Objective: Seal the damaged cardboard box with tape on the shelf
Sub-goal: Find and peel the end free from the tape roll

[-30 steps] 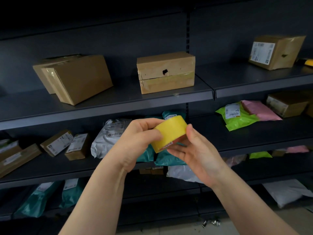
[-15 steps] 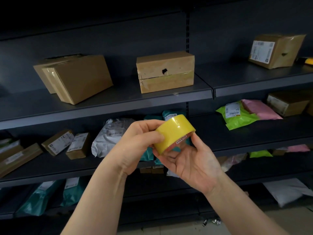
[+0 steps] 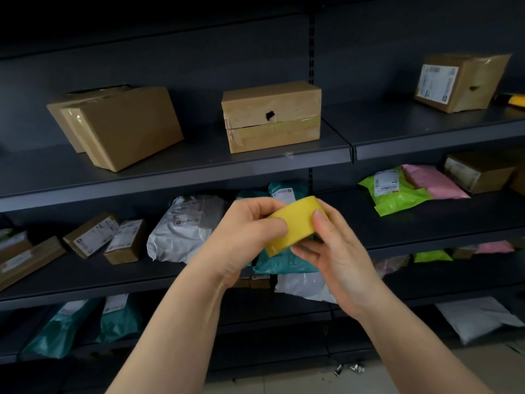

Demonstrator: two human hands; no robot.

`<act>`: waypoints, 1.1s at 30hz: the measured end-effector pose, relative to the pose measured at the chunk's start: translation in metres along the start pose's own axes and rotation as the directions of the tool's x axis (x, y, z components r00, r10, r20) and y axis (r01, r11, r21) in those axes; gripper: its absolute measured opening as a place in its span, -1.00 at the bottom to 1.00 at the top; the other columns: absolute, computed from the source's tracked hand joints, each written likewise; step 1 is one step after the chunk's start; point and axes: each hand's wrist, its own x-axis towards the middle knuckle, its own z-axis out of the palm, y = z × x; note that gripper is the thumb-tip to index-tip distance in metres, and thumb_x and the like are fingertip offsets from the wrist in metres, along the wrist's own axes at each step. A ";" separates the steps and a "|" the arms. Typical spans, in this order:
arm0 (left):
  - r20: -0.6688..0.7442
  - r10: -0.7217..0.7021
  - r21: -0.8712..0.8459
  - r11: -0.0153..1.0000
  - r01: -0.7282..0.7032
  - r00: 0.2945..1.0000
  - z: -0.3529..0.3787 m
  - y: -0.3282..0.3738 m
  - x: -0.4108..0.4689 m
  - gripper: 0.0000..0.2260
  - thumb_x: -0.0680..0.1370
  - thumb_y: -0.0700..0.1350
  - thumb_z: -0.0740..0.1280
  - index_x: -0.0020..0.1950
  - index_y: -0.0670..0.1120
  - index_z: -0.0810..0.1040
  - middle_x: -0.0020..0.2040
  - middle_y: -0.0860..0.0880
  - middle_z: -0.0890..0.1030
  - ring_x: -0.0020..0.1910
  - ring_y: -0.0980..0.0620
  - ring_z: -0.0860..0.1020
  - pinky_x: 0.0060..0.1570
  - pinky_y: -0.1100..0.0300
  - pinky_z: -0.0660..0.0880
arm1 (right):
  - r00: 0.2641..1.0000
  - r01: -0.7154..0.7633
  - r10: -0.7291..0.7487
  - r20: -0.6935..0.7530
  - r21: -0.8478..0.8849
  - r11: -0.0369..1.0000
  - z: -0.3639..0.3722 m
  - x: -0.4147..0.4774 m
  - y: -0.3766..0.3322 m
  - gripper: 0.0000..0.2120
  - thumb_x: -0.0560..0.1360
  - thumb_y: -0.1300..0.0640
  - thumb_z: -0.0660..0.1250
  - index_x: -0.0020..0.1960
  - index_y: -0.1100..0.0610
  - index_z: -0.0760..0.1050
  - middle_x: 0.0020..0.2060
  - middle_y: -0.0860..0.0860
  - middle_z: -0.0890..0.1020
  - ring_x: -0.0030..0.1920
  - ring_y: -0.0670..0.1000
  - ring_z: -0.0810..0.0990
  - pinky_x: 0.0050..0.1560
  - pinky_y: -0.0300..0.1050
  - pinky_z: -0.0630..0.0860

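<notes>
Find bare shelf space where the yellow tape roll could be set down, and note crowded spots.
Top dark metal shelf: bare between the tilted brown cardboard box and the holed brown cardboard box; bare again between that box and the labelled cardboard box at right. The shelf below is crowded left and centre with small parcels and plastic mailers.

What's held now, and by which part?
The yellow roll of tape, in both hands: left hand grips its left side, right hand its right side.
</notes>
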 end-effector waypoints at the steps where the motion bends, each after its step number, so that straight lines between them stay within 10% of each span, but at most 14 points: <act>1: 0.020 0.000 -0.010 1.000 0.000 1.000 0.002 0.000 0.001 -0.74 0.30 -0.18 0.29 -0.07 -0.19 0.64 -0.19 -0.13 0.59 -0.19 0.01 0.52 -0.12 0.13 0.44 | 0.999 -0.039 0.040 -0.003 0.045 0.998 -0.005 0.000 -0.001 -0.48 0.41 -0.13 0.29 0.34 -0.03 0.43 0.15 0.04 0.64 0.15 0.04 0.64 0.21 0.01 0.53; 22: 0.059 -0.023 -0.063 0.998 0.026 0.998 0.071 0.026 0.054 -0.80 0.36 -0.20 0.32 -0.07 -0.14 0.66 -0.21 -0.13 0.64 -0.23 -0.05 0.56 -0.20 0.07 0.48 | 0.843 -0.535 0.407 0.352 0.630 0.563 -0.087 0.028 -0.029 -0.26 0.54 -0.35 0.03 0.37 0.22 0.44 0.19 0.34 0.57 0.05 0.30 0.65 -0.05 0.06 0.65; 29: 0.029 -0.042 -0.111 0.993 0.045 0.999 0.072 0.008 0.062 -0.80 0.24 0.01 0.39 -0.26 -0.08 0.58 -0.31 -0.06 0.54 -0.28 0.02 0.50 -0.17 0.19 0.46 | 0.988 -0.128 0.110 0.107 0.187 0.974 -0.104 0.032 -0.027 -0.45 0.45 -0.27 0.31 0.39 -0.09 0.39 0.23 0.08 0.57 0.18 0.08 0.60 0.16 0.02 0.55; 33: 0.028 -0.060 -0.095 0.994 0.062 0.998 0.072 0.008 0.071 -0.90 0.32 -0.12 0.40 -0.24 -0.13 0.59 -0.28 -0.13 0.54 -0.25 -0.08 0.49 -0.14 0.04 0.46 | 0.979 0.183 -0.163 0.123 -0.176 0.967 -0.107 0.038 -0.029 -0.41 0.44 -0.08 0.41 0.42 -0.17 0.30 0.10 -0.15 0.54 0.13 -0.10 0.56 0.17 -0.05 0.54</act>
